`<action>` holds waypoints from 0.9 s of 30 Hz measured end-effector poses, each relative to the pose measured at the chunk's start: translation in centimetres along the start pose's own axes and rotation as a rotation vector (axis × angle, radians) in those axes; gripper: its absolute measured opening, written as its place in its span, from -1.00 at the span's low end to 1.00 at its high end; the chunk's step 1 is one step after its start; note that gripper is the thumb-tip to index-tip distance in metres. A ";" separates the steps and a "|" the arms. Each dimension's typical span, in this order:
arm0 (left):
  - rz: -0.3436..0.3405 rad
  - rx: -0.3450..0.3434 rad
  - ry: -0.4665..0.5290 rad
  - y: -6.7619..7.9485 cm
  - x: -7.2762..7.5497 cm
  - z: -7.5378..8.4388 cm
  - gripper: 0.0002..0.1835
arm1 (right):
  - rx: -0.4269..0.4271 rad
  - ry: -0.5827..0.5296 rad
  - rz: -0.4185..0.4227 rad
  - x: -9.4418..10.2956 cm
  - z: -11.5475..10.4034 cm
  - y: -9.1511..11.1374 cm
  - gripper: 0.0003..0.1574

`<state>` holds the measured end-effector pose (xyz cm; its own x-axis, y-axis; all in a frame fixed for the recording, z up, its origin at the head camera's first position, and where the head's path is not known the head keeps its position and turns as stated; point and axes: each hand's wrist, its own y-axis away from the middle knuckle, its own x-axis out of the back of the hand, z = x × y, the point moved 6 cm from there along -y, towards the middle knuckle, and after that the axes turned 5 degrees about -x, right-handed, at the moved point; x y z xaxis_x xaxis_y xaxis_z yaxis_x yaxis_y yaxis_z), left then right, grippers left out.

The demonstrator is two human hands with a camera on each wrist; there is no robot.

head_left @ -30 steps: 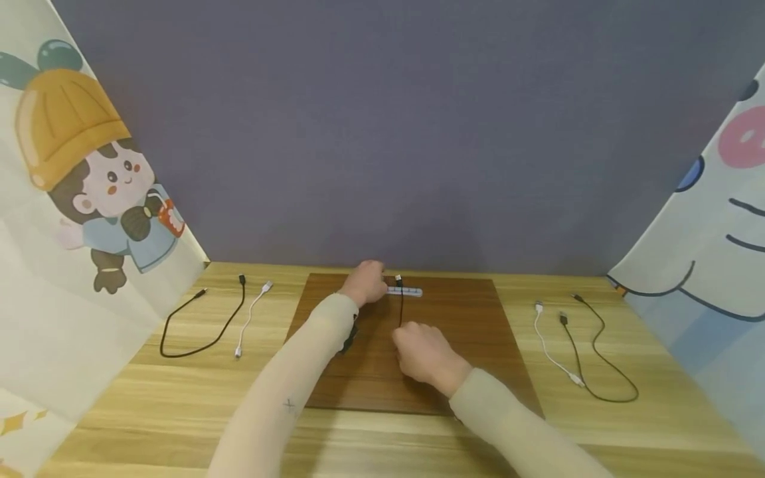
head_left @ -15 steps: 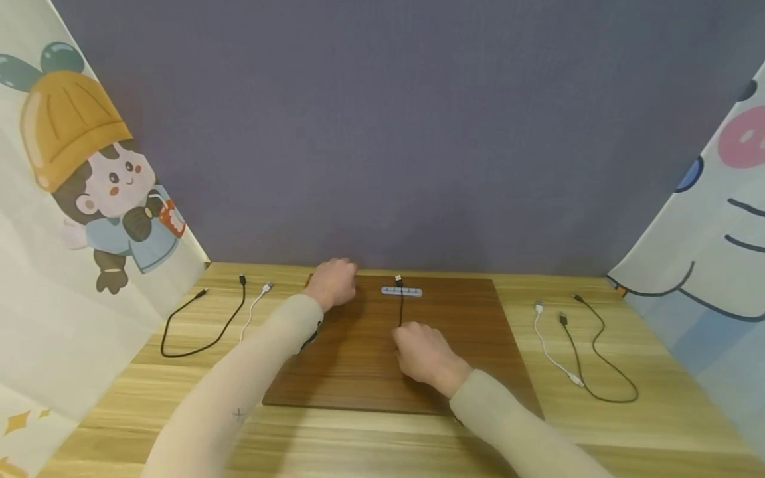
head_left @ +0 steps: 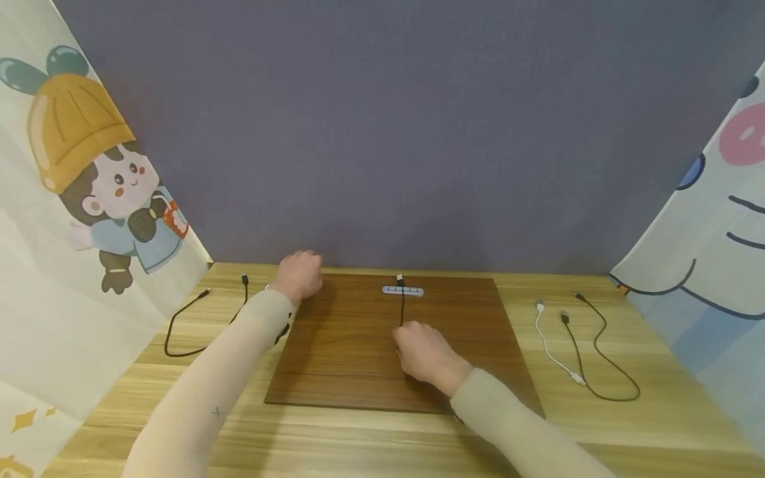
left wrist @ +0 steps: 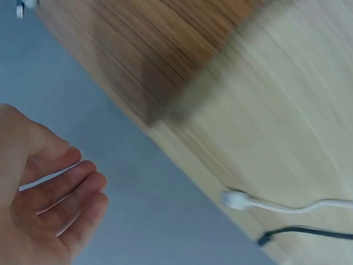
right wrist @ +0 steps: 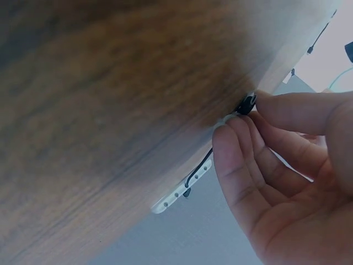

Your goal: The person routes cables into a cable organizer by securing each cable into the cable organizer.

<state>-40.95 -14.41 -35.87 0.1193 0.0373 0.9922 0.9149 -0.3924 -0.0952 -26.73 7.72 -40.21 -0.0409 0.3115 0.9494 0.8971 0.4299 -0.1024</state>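
Observation:
My right hand [head_left: 427,355] is over the brown board [head_left: 340,352] and holds the lower end of a short black USB cable [head_left: 403,309]. In the right wrist view its thumb and fingers pinch the black connector [right wrist: 247,103]. From there the cable runs across a pale cable-clip strip [head_left: 412,291] near the board's back edge, its USB plug [head_left: 400,280] just beyond the strip. My left hand [head_left: 301,275] is above the board's back left corner. With fingers loosely bent, it holds nothing in the left wrist view, near the plug of a white cable [left wrist: 237,200].
On the left of the table, partly behind my left arm, lies a black cable [head_left: 169,335]. A white cable [head_left: 545,342] and a longer dark cable [head_left: 603,358] lie to the right of the board. A grey panel [head_left: 382,133] stands behind the table.
My left hand has moved left, from beside the clip strip to the board's back left corner. My right hand stays in place with the black USB cable.

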 end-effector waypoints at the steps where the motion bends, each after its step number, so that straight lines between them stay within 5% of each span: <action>1: -0.004 0.021 0.020 0.1 -0.1 -0.7 -0.72 | 0.002 0.004 0.002 0.0 0.0 0.0 -0.93; 8: -0.049 0.196 0.170 1.7 -1.7 -5.5 -0.88 | 0.011 0.025 0.002 0.1 -0.1 0.1 -0.91; 13: -0.043 0.272 0.212 2.9 -2.6 -7.6 -0.70 | 0.014 0.001 -0.001 0.1 -0.1 0.0 -0.89; 20: -0.065 0.311 0.308 3.9 -3.9 -8.7 -0.48 | -0.008 -0.022 -0.028 -0.1 0.0 -0.2 -0.91; 27: -0.093 0.343 0.304 4.2 -5.0 -8.4 -0.57 | -0.024 -0.022 -0.038 -0.2 0.0 -0.2 -0.88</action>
<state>-40.90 -23.99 -40.56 -0.0413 -0.2332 0.9716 0.9971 -0.0722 0.0251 -26.87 7.62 -40.36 -0.0845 0.3139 0.9457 0.9050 0.4213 -0.0590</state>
